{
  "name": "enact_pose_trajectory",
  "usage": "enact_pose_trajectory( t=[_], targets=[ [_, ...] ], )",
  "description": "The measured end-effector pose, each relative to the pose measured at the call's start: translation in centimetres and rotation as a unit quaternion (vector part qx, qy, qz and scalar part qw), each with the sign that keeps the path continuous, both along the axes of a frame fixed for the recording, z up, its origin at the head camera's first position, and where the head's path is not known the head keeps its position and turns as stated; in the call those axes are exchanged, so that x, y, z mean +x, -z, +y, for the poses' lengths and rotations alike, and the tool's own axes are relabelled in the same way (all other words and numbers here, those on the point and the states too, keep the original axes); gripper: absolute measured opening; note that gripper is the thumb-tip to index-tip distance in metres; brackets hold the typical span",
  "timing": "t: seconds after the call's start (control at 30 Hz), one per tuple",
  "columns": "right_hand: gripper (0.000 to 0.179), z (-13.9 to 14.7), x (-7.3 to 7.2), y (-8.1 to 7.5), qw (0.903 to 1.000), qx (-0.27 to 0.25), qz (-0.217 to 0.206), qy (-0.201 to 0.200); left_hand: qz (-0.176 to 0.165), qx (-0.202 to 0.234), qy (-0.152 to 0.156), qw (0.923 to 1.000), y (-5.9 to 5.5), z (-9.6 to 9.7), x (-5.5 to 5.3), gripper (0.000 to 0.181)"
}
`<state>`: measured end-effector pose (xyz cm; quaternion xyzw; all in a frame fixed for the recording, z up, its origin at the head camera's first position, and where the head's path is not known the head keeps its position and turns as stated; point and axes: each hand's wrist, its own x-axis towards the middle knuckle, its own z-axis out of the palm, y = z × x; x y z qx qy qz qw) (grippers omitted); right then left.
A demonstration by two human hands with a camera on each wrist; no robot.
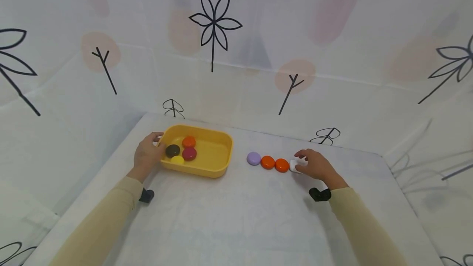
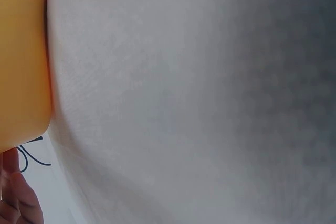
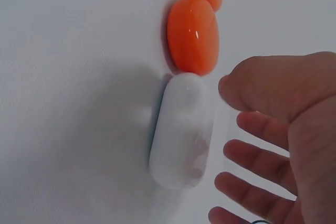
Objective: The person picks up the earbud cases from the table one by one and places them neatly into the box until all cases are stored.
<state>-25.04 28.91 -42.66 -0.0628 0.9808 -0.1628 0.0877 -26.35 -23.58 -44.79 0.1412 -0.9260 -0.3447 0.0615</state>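
My left hand (image 1: 147,153) grips the left end of a yellow tray (image 1: 212,171), thumb over the rim; in the left wrist view the tray's outer wall (image 2: 23,66) shows beside curled fingers. Inside the tray's left half lie an orange disc (image 1: 189,142), a dark disc (image 1: 172,150), a dark red disc (image 1: 189,153) and a yellow disc (image 1: 177,159). To the right, my right hand (image 1: 314,165) hovers by a glossy white rounded piece (image 3: 181,135), thumb and fingers spread and apart from it. The white piece ends a row with two orange discs (image 1: 282,165) and a lilac disc (image 1: 253,158).
A white cloth covers the table (image 1: 221,221). Behind it and at both sides hangs pale fabric (image 1: 240,97) with black plant drawings. The tray stands left of the row, with a gap between its right wall and the lilac disc.
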Motion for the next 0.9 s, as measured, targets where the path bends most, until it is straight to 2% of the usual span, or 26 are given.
enact_pose_trajectory(
  t=[0.27,0.73,0.9],
  targets=[
    [0.04,-1.2,-0.2,-0.3,0.9994,-0.02,0.025,-0.013,0.002,-0.001,-0.003,1.0,0.2,-0.1,-0.1,0.044],
    [0.042,-2.6,-1.0,-0.5,0.9987,-0.038,0.025,-0.025,0.009,-0.008,0.0,0.9999,0.3,0.0,-0.2,0.043],
    [0.043,-3.1,-1.1,-0.7,0.9984,-0.044,0.021,-0.029,0.0,-0.006,-0.004,1.0,0.1,0.1,-0.1,0.044]
  ],
)
